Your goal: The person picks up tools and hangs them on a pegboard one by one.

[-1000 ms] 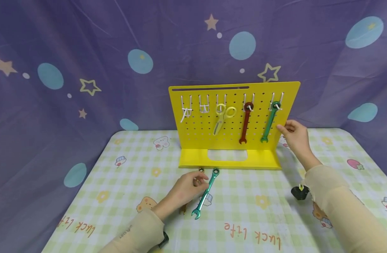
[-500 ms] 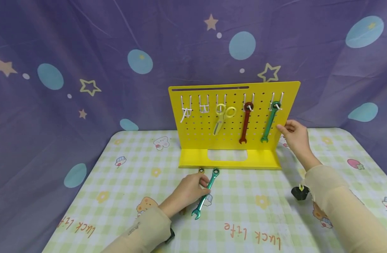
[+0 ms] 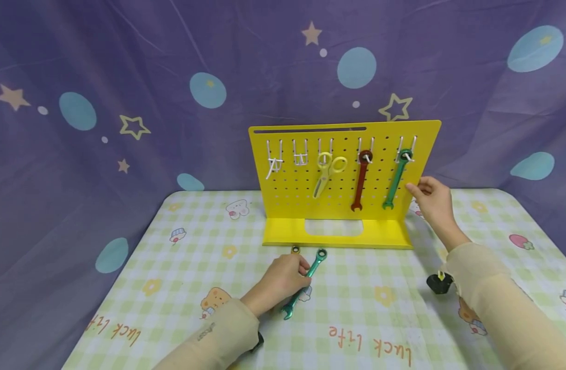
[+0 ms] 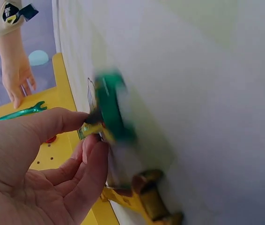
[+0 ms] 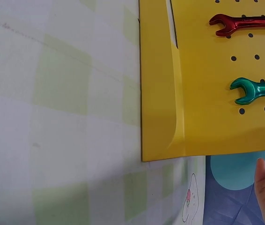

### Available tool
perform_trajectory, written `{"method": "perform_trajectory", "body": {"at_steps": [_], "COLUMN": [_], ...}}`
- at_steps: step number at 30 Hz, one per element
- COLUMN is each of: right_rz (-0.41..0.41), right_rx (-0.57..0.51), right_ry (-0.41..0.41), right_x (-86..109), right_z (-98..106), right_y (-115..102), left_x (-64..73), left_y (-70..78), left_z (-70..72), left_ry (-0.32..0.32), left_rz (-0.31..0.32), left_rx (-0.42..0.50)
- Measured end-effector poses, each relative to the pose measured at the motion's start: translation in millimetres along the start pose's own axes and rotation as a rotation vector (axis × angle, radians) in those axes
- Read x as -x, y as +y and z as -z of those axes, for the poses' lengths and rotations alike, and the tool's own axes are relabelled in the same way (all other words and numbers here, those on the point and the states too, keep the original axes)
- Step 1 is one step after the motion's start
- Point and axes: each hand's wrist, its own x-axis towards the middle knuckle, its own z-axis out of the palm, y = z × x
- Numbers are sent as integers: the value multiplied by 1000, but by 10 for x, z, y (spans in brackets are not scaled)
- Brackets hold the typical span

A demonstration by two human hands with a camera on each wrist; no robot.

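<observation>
In the head view, my left hand [image 3: 283, 280] is low over the tablecloth. Its thumb and fingers pinch the shaft of a shiny green wrench [image 3: 314, 266]; the left wrist view shows this wrench [image 4: 111, 108] blurred at the fingertips. Beside it a gold wrench [image 3: 295, 250] lies mostly hidden under the hand. My right hand [image 3: 434, 201] grips the right edge of a yellow pegboard [image 3: 338, 239], thumb at the front. On the board's white hooks hang pale yellow scissors [image 3: 323, 177], a red wrench [image 3: 361, 182] and another green wrench [image 3: 396, 181].
Two white hooks at the board's left, the outer hook [image 3: 274, 164] and its neighbour [image 3: 300, 158], carry nothing. A checked tablecloth [image 3: 357, 329] covers the table. A purple curtain [image 3: 264, 51] hangs behind. Black wrist devices, one being a wrist device [image 3: 439, 282], sit by the sleeves.
My left hand has moved slightly right and closed its fingers on the green wrench. The wrench's ring end has shifted a little to the right. My right hand has stayed at the board.
</observation>
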Motion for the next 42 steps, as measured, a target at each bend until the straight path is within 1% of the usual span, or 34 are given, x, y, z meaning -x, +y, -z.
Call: {"method": "perform_trajectory", "body": {"at_steps": [3, 6, 12, 21, 25, 30, 34, 37, 42], "right_rz": [-3, -8, -6, 21, 20, 10, 6, 0, -4], "right_rx": [-9, -15, -27, -19, -30, -30, -27, -22, -23], "right_ry": [0, 0, -9, 2, 0, 2, 6, 3, -1], "right_x": [0, 2, 7, 2, 4, 5, 4, 4, 4], "right_z": [5, 3, 2, -6, -5, -8, -8, -6, -8], "right_y": [11, 17, 10, 13, 14, 20, 20, 14, 14], "left_x": [-13, -24, -23, -2, 17, 34, 52, 64, 64], "left_y": [17, 22, 19, -5, 10, 37, 66, 88, 112], "left_z": [-13, -20, -1, 43, 71, 127, 175, 203, 235], "left_ry": [4, 1, -18, -74, -78, -69, -55, -26, 28], "left_rz": [-15, -13, -9, -16, -28, -36, -32, -34, -42], "left_rx": [-12, -11, 16, 94, 125, 157, 211, 238, 257]}}
